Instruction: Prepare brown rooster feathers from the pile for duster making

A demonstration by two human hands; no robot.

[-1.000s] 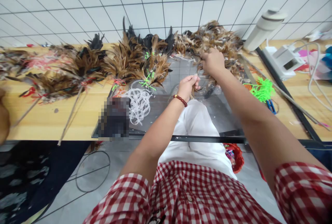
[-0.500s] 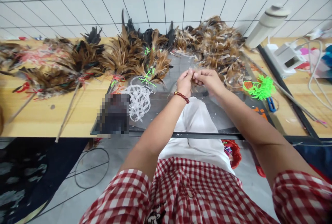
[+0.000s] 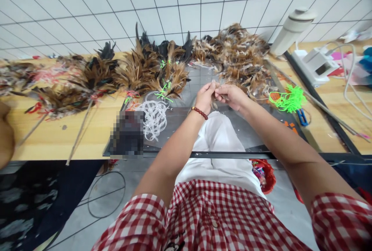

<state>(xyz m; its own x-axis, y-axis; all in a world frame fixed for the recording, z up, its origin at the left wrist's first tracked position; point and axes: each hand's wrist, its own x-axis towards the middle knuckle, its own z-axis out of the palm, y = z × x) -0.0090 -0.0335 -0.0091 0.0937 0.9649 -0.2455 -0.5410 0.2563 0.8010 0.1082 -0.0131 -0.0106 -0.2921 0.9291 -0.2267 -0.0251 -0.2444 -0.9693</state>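
My left hand (image 3: 205, 97) and my right hand (image 3: 231, 95) meet above the glass panel (image 3: 252, 134) of the table, fingertips pinched together on a small bunch of brown feathers (image 3: 214, 100). A red bead bracelet (image 3: 199, 112) circles my left wrist. Behind my hands lies a loose pile of brown feathers (image 3: 241, 59). To the left lie tied feather bundles (image 3: 145, 69) with green ties.
White plastic ties (image 3: 154, 117) lie left of my hands, neon green ties (image 3: 287, 99) and blue snips (image 3: 302, 117) to the right. Finished feather dusters on sticks (image 3: 66, 96) cover the wooden table. A white lamp (image 3: 290, 30) and power strip (image 3: 315, 63) stand far right. Another person's hand (image 3: 6, 134) shows at the left edge.
My right hand came back from the loose feather pile and joined my left hand, bringing feathers to the bunch. The hands now stay pinched together.
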